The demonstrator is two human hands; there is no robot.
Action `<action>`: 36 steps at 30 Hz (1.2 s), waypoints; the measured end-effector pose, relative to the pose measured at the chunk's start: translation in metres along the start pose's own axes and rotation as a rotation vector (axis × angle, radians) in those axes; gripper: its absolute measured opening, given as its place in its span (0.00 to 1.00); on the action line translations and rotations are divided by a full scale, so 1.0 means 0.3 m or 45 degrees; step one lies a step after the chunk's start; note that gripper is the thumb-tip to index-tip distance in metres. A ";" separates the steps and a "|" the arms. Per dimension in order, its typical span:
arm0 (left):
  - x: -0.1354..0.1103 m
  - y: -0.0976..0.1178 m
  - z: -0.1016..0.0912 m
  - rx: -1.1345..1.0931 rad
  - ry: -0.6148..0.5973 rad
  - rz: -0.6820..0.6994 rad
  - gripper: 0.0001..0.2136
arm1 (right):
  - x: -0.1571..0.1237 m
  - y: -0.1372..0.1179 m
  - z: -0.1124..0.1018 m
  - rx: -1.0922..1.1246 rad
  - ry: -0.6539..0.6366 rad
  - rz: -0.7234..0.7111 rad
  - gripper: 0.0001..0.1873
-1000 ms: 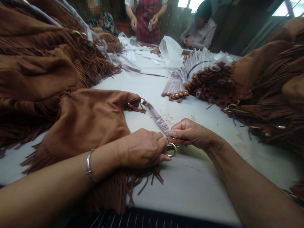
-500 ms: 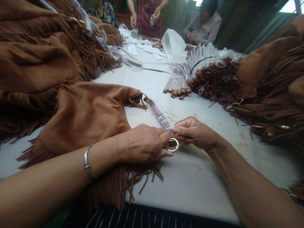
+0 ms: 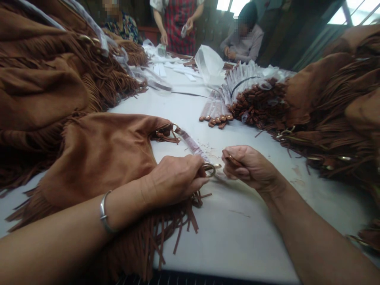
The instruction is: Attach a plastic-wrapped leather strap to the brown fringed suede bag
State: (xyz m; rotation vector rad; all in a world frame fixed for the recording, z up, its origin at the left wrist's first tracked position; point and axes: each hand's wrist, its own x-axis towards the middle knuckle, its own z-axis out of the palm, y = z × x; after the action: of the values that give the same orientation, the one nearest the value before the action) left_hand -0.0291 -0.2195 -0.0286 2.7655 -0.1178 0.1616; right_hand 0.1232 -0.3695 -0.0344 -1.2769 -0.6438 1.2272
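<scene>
Where the near edge of the worktop meets the view, a brown suede fringed bag lies flat at left of centre, its fringe trailing toward the near edge. The left hand rests on the bag's near right corner, fingers curled and pinching a metal ring at the bag's edge. The right hand sits just right of that ring, apart from it, thumb and forefinger pressed together on a small brown strap end.

A strap wrapped in clear film runs from the bag's far right corner, where a second ring shows, diagonally toward the near right, ending at the left hand. Its long axis therefore points from far left to near right, straight at the gap between the two hands. The ring faces right, toward the strap end, and the left hand is the nearer to it; only a narrow gap separates ring and strap end.

Heaps of similar fringed bags rise at far left, and another heap at right. A pile of film-wrapped straps lies beyond the right hand. At the far end other people work with their own hands, well apart.
</scene>
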 end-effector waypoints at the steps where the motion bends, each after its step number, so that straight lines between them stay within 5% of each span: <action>1: 0.006 -0.005 0.001 -0.039 -0.007 -0.039 0.09 | 0.004 0.003 0.007 0.016 0.042 -0.001 0.17; 9: 0.027 -0.027 0.007 -0.255 -0.163 0.043 0.08 | 0.014 0.001 0.053 -0.267 0.070 0.018 0.16; 15: 0.023 -0.008 -0.001 -0.050 -0.270 0.151 0.06 | -0.009 -0.015 0.057 -0.454 -0.216 0.114 0.14; 23: 0.006 0.012 0.013 0.199 -0.028 -0.044 0.11 | -0.004 0.021 0.105 -0.353 0.151 -0.099 0.16; 32: -0.009 -0.015 -0.001 0.332 0.175 -0.075 0.15 | 0.025 0.095 0.186 0.130 0.492 -0.177 0.16; 36: -0.003 -0.014 0.007 0.355 0.219 -0.045 0.12 | 0.030 0.101 0.190 0.178 0.511 -0.147 0.18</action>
State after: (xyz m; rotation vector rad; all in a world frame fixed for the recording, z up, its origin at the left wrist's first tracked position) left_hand -0.0293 -0.2164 -0.0321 3.0110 -0.0008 0.4360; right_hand 0.0647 -0.3458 -0.0509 -1.3007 -0.3287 0.8710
